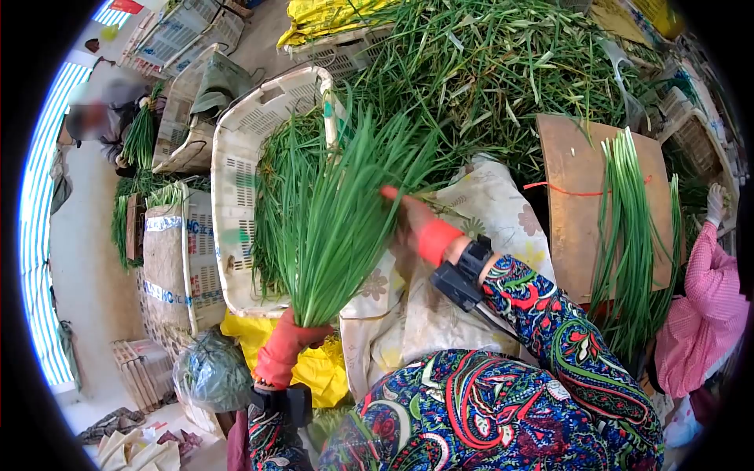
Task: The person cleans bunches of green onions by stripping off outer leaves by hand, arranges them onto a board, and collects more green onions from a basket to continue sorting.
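Observation:
My left hand [287, 345], in a red glove, is closed around the base of a bunch of garlic chives [334, 224]. The long green leaves fan upward over the white plastic crate [234, 212]. At the right side of the leaves is my right hand [420, 224], also gloved in red and somewhat blurred. One of its digits is stretched out towards the leaves; the others are partly hidden. More loose greens [275, 180] lie inside the crate, behind the bunch. A flower-patterned cloth [495, 212] spreads beneath my right forearm.
A large heap of leaves [503, 71] fills the back. On the right, a brown board [569, 212] with a red string bears a row of chives [628, 212]. A person in a pink checked sleeve [703, 314] is at far right; another person [118, 110] is at far left, near stacked crates.

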Tool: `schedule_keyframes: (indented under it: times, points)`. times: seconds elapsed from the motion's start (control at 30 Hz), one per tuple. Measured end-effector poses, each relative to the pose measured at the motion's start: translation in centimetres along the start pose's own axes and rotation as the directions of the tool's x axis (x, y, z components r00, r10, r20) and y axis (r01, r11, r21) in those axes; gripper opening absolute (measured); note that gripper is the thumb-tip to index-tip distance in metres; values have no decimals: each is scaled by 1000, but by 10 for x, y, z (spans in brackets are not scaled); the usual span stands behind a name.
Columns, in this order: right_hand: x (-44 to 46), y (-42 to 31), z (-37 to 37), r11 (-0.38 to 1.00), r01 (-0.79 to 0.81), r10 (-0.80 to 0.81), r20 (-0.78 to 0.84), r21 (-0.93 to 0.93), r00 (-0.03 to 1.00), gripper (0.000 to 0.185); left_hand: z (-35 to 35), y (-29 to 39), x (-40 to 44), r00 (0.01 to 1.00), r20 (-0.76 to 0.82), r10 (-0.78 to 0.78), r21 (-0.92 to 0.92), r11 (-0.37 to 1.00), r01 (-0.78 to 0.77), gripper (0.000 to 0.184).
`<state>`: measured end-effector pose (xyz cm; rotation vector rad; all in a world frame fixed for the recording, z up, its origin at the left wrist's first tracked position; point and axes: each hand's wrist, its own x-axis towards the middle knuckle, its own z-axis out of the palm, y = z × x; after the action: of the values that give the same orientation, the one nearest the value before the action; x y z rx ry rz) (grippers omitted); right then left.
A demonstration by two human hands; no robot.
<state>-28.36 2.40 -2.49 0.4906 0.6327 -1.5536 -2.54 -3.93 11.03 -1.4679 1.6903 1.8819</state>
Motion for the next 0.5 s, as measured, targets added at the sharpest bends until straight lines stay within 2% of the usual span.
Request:
schedule_keyframes:
  times: [0.03,0.07,0.1,0.13,0.17,0.23,0.27,0.3,0.33,0.37,0.4,0.43,0.47,0.5]
  points:
    - [12,-3,-4,995,94,-96,-45,-43,994,17,-3,1,-5,999,-30,19,35,999,-18,31]
    - [19,-9,-2,979,185,-192,-82,-91,978,17,-5,6,-11,997,-59,48,-8,999,-49,37]
    - [22,-24,-7,971,231,-232,-17,-67,972,16,-13,7,-16,997,-73,28,61,998,-24,44]
    - [27,-43,-9,959,284,-284,-39,-4,958,19,-21,12,-24,994,-104,45,81,996,-36,48]
    - [30,-69,-14,968,241,-246,-65,-68,967,24,-29,16,-30,989,-133,61,105,993,-48,52]
    - [19,-115,-8,950,311,-311,50,-10,949,29,-54,10,-33,967,-133,216,236,955,-181,58]
    - [36,-148,-24,945,300,-306,-28,-126,952,28,-61,14,-37,927,-156,342,470,851,-235,55]
    - [8,-166,-19,826,512,-503,104,-236,858,26,-62,26,-43,873,-149,464,674,694,-254,53]
    - [-4,-186,-10,673,651,-643,157,-352,750,28,-61,41,-48,865,-205,457,774,617,-143,49]
    - [-22,-205,-3,691,648,-637,154,-320,755,31,-61,53,-50,850,-265,456,848,530,-20,45]
    - [-12,-239,-19,660,543,-584,101,-519,806,35,-63,58,-50,803,-238,546,886,461,-52,42]
    - [-23,-247,-16,129,145,-684,17,-981,729,52,-65,63,-51,730,-147,668,959,276,-59,46]
    - [-36,-254,-11,-337,-492,-769,-66,-803,635,79,-64,72,-54,725,-92,682,991,133,1,48]
    - [-64,-232,7,-500,-652,-835,117,-570,538,94,-63,81,-56,727,-32,686,998,-16,60,49]
